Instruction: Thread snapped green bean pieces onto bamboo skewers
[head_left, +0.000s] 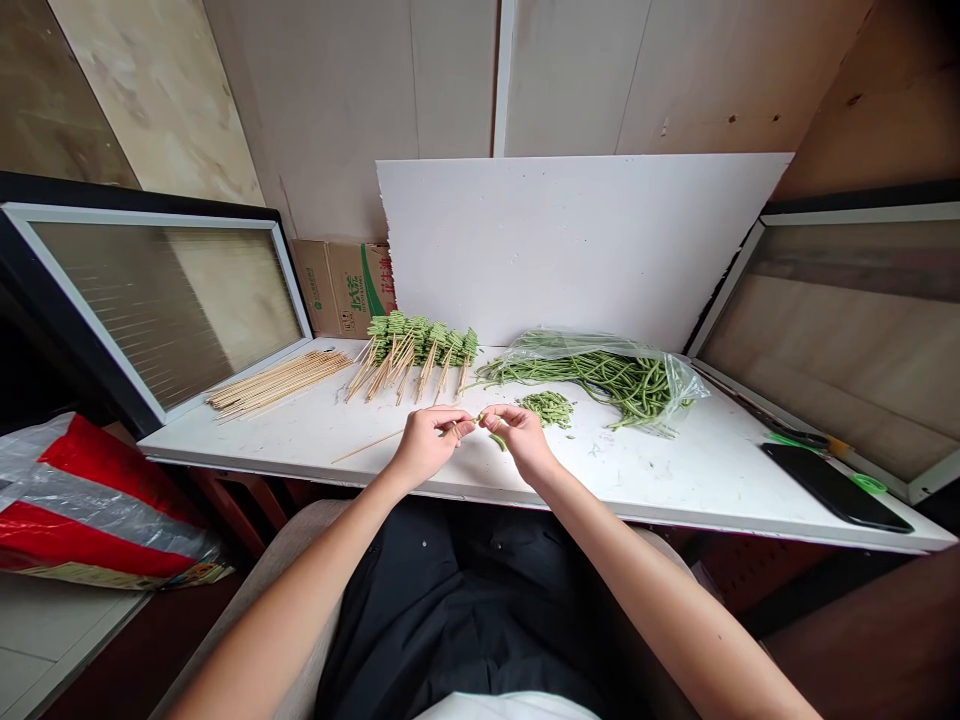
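Note:
My left hand is closed in a pinch above the front of the white table. A thin bamboo skewer runs from it out to the left, its other end hidden by the fingers. Close beside it, my right hand pinches a small piece of green bean between thumb and fingertips. The two sets of fingertips nearly meet. Another bean piece shows just under the right fingers. Behind that hand lies a small pile of cut bean pieces.
Bean-loaded skewers are stacked at the back, left of centre. Bare skewers lie further left. Long green beans spill from a clear plastic bag. A black phone and scissors lie at right. A white board stands behind.

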